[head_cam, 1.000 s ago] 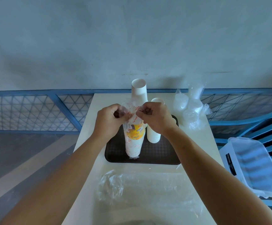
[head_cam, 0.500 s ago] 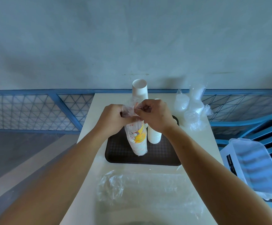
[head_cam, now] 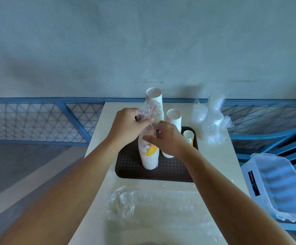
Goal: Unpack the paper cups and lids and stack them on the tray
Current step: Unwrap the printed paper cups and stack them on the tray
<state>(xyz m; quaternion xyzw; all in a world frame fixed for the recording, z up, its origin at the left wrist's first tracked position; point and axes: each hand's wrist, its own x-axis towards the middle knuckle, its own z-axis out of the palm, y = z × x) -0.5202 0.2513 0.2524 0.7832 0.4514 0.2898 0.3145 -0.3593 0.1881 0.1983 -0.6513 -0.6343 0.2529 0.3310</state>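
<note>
Two hands worked above the tray (head_cam: 129, 167), both forearms reaching in from the near edge. The left hand (head_cam: 127, 124) was raised at the top of the wrapped cup stack (head_cam: 149, 154), its fingers (head_cam: 144, 121) pinching the bunched end of the clear wrapper (head_cam: 146, 112). The right hand (head_cam: 167, 139) sat lower and just to the right, its fingers (head_cam: 150, 138) curled in and gripping the wrapper against the upper part of the stack.

Half a second earlier both hands had been level, pinching the wrapper end side by side. The right hand had since dropped down the stack, uncovering the rim of the shorter white stack (head_cam: 174, 117) and a small yellow-printed cup (head_cam: 188, 137) behind it.

The wrapped cup stack stood near upright on the left half of the tray, white with a yellow and red print, still enclosed in film. A taller white stack (head_cam: 154, 98) stood behind it. Bagged lids (head_cam: 210, 121) lay on the tabletop (head_cam: 99, 138) right of the tray, and an empty plastic sleeve (head_cam: 143, 204) lay on its near part.
</note>
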